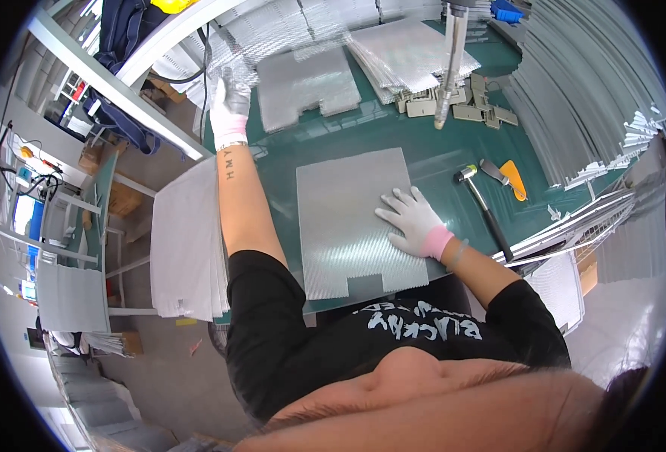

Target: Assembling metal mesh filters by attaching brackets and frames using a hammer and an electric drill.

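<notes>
Under my right hand [417, 224] lies a grey ribbed plastic sheet [352, 218] with a notch in its near edge. That hand wears a white glove with a pink cuff and rests flat, fingers spread. My left hand [231, 111], gloved alike, reaches to the far left of the green table. Its fingers stretch away from me beside shiny translucent sheets; the fingertips blend into them, so contact is unclear. Just right of it sits a stack of notched grey sheets [308, 87]. A hammer [485, 211] and an orange-handled scraper [508, 178] lie right of my right hand.
More sheets [404, 56] are piled at the back, next to beige plastic pieces [486, 109]. A metal post [451, 71] hangs over them. Tall grey sheet stacks [597, 90] line the right side. White sheets [187, 241] stand at the table's left edge, below a white frame beam [122, 90].
</notes>
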Demonstrator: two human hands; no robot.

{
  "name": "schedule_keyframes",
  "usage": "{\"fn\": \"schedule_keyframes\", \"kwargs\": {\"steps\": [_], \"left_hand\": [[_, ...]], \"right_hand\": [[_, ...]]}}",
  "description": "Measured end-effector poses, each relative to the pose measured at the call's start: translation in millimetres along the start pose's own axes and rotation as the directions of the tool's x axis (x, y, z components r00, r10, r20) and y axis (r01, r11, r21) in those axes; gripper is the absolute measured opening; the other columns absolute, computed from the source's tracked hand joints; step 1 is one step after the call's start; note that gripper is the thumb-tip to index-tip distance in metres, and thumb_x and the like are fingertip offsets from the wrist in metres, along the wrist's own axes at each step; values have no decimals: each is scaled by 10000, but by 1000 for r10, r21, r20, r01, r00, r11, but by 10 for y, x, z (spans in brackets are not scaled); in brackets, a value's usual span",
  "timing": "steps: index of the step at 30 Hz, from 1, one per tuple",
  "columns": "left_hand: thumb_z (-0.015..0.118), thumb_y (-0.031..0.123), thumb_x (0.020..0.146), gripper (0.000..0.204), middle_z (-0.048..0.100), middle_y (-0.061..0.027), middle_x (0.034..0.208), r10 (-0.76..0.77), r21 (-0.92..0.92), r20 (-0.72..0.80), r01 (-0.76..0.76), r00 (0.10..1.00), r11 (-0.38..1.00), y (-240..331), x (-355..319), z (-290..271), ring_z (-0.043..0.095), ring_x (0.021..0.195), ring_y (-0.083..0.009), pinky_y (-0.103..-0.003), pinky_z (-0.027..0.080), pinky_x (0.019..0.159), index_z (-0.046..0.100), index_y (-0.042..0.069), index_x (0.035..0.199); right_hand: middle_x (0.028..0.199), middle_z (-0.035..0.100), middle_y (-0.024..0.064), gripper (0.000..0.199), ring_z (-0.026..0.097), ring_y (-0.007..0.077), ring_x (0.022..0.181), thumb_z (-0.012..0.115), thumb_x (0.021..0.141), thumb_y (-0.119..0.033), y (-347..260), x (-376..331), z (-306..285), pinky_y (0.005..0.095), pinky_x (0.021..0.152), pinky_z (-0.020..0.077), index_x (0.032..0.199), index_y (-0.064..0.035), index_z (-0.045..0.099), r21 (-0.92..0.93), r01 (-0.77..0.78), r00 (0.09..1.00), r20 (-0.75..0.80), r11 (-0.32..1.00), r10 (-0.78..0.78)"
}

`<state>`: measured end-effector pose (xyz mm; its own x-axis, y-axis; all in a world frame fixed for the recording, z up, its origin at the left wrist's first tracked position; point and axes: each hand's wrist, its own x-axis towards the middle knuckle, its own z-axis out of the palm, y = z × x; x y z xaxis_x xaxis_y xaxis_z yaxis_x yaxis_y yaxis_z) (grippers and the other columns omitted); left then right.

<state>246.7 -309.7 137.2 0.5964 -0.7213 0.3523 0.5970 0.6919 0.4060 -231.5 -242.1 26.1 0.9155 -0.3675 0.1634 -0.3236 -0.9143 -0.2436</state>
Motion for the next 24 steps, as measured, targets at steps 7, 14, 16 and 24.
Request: {"fn": "schedule_keyframes", "kwargs": {"steps": [7,14,16,24], "left_hand": [[635,9,913,291,567,-252,1215,230,683,706,-557,670,-473,100,-2036,632,604,1035,-371,-403,527,869,571,-50,1191],[602,28,939,324,603,-121,1119,161,817,-224,95,961,568,168,-4242,846,590,955,-188,-329,510,818,543,-36,1252],[627,81,932,363,617,-108,1104,178,943,-277,231,944,241,152,-4475,760,596,953,-184,-312,502,840,544,-37,1266],[654,186,908,473,626,-238,1229,49,881,-116,125,992,-455,68,-4554,565,640,1095,-378,-413,524,916,525,-34,1307]], "right_hand": [[1410,519,171,543,434,370,1364,531,933,-372,425,47,125,560,1164,265,1388,-75,531,217,66,943,-331,974,10],[1203,639,201,868,683,247,974,556,971,-514,-225,-536,-453,356,905,534,1564,-18,162,959,153,929,-57,-240,364],[1013,672,142,853,665,211,755,678,897,-239,-431,-683,-471,317,755,547,1563,-29,188,865,-186,838,-108,466,535],[949,643,134,743,551,163,656,660,811,-28,-615,-824,-152,293,674,497,1500,-41,382,605,-243,855,-236,758,463]]}}
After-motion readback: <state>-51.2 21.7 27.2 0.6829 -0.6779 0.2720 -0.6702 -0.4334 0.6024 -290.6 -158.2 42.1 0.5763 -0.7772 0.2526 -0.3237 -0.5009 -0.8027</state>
